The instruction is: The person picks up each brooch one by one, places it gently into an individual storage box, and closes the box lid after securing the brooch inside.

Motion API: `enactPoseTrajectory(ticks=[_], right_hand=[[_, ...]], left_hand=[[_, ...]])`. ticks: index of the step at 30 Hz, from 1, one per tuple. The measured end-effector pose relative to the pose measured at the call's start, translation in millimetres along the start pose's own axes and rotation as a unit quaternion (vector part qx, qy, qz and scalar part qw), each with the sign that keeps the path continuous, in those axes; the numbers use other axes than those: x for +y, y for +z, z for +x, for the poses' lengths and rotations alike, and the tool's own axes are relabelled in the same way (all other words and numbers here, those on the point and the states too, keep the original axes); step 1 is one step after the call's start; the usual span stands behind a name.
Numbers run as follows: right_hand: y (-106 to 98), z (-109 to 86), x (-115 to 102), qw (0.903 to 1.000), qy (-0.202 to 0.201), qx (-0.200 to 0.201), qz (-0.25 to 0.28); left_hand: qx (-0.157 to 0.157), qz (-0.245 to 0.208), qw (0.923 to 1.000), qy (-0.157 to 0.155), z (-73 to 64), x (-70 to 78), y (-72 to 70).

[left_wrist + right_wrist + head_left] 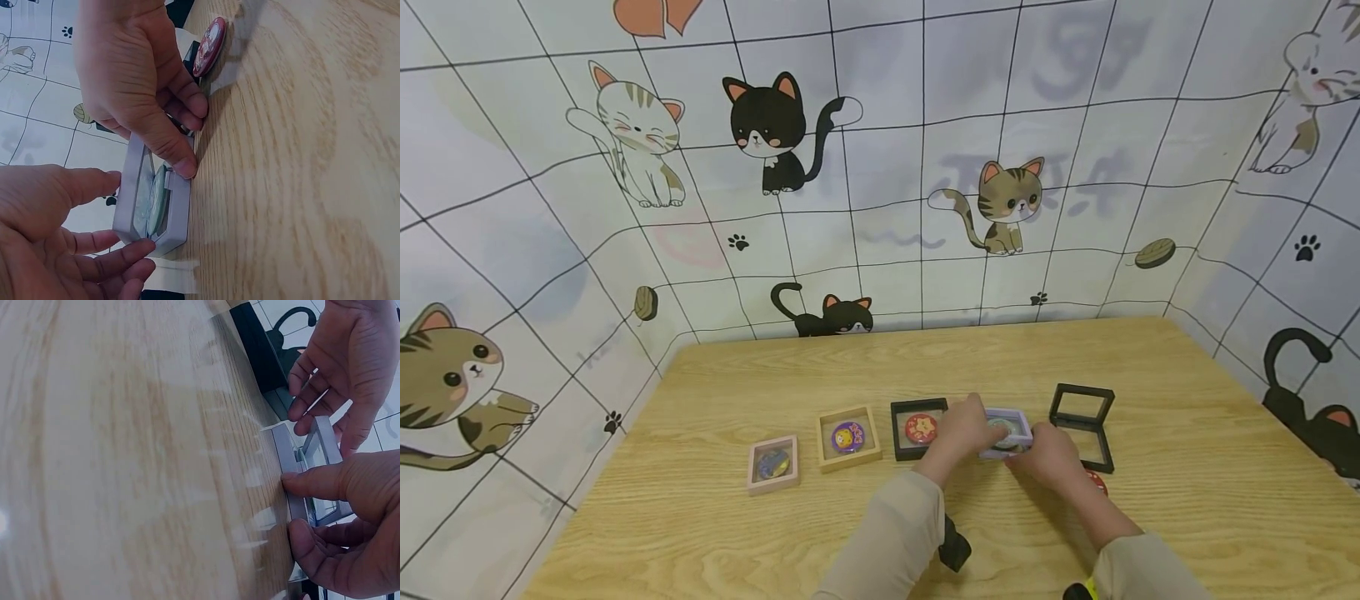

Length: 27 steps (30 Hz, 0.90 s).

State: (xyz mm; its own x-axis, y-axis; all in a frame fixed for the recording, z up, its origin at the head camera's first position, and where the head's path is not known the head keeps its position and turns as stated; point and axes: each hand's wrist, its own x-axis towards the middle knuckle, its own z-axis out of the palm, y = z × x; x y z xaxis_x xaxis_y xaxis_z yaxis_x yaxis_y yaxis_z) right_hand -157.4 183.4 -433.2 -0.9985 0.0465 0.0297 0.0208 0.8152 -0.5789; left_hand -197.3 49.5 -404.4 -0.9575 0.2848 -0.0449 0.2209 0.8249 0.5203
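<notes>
A lavender floating display frame (1022, 427) stands partly opened on the wooden table, its two hinged halves spread at an angle. A greenish round badge (158, 199) sits between the halves, against the clear film. My left hand (961, 432) holds the upper half at its edge with thumb and fingers, as the left wrist view shows. From the other side my right hand (1051, 458) grips the lower half, its thumb (312, 481) pressed on the rim. Behind the right forearm, a red badge (1097, 481) lies partly hidden.
To the left stand a black frame (901, 450) with a red star badge, a yellow frame (824, 450) with a purple badge and a pink frame (752, 475) with a bluish badge. An opened black frame (1108, 442) is at the right. Cat-patterned cloth walls (880, 167) border the table.
</notes>
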Motion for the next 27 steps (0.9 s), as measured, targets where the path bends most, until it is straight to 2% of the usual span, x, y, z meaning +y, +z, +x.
enactPoseTrajectory(ticks=[7, 18, 27], right_hand=[[0, -0.7, 0, 1.0000, -0.001, 0.005, 0.005], [-1, -1.3, -2, 1.0000, 0.002, 0.003, 0.005], [-1, -1.6, -3, 1.0000, 0.003, 0.001, 0.002]], left_hand=[[-0.009, 0.035, 0.9993, -0.003, -1.9, 1.9, 1.9], [0.013, 0.125, 0.9920, -0.001, -0.8, 3.9, 10.2], [0.011, 0.137, 0.9901, -0.029, 1.5, 7.2, 14.3]])
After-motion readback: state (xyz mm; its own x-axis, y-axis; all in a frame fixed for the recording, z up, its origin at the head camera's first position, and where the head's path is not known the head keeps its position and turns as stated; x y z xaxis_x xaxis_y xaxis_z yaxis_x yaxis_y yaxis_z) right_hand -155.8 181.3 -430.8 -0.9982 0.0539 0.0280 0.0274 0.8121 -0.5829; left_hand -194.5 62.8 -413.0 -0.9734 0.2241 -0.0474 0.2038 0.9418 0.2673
